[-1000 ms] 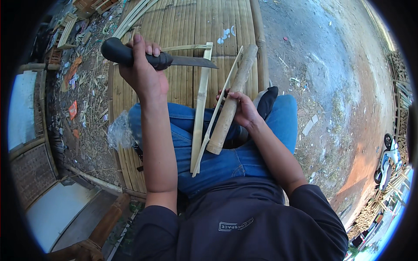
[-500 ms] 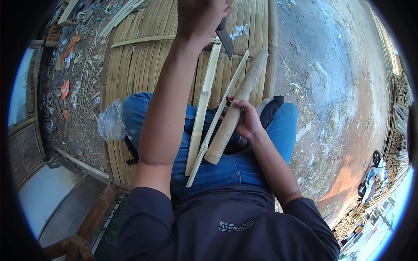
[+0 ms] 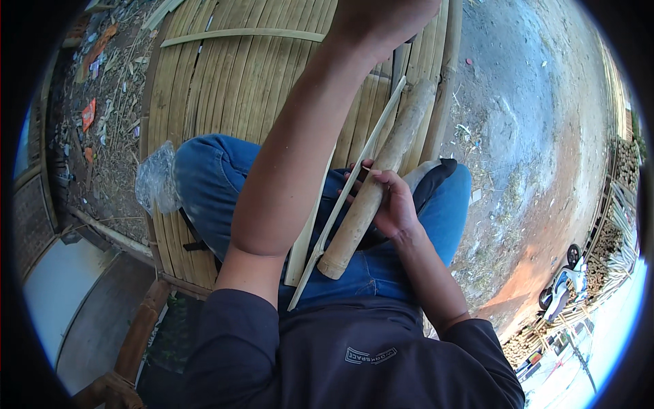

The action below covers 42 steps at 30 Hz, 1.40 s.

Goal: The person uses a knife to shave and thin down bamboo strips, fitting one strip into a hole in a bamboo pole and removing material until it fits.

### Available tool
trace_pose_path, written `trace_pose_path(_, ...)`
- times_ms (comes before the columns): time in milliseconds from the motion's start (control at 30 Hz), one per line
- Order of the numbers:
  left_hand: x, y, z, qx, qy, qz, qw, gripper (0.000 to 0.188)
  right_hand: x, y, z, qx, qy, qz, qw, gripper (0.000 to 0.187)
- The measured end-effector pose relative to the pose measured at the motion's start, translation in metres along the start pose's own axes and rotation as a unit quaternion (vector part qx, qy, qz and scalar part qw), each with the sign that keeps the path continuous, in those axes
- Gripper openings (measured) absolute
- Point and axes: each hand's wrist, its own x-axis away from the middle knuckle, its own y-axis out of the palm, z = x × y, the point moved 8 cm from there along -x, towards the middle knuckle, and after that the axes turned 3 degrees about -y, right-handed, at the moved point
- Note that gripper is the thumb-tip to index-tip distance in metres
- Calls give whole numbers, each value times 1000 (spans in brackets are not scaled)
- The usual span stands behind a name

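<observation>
Taking the bamboo pole (image 3: 378, 184) across the lap as the landmark, the far left of it holds a strip of littered ground (image 3: 95, 116) with scraps and dry stalks. Nearer to the pole, a crumpled clear plastic bag (image 3: 155, 178) sits just beside the person's left knee, on the edge of a slatted bamboo platform (image 3: 225, 88). One loose bamboo slat (image 3: 242, 34) lies crosswise on that platform, well beyond the pole's far end.

The left hand (image 3: 381, 17) is raised high above the pole's upper end, its forearm crossing in front of the lap; the hand is cut off by the picture's edge, so I cannot tell what its fingers are doing.

A thin bamboo strip (image 3: 347, 194) runs alongside the pole's left side, touching it, with a wider flat splint (image 3: 303, 238) just left of that, half hidden by the forearm.

The right hand (image 3: 388, 201) wraps closed around the pole's middle, holding it tilted over the blue jeans (image 3: 211, 184).

Right of the pole lies bare dirt ground (image 3: 531, 136).
</observation>
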Motion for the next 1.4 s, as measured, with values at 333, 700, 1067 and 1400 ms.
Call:
trace_pose_path(333,20,58,18,-176,125,-42,976,15,3,1,-1,27,2,35,999,38)
trace_pose_path(700,33,90,-3,-282,128,-36,950,26,7,-40,6,25,-46,10,999,56)
trace_pose_path(1067,16,65,1,-294,144,-34,944,27,7,-17,-7,94,-57,49,993,56)
trace_pose_path(1400,19,29,31,-161,249,-27,955,30,7,5,-10,46,-15,53,997,39)
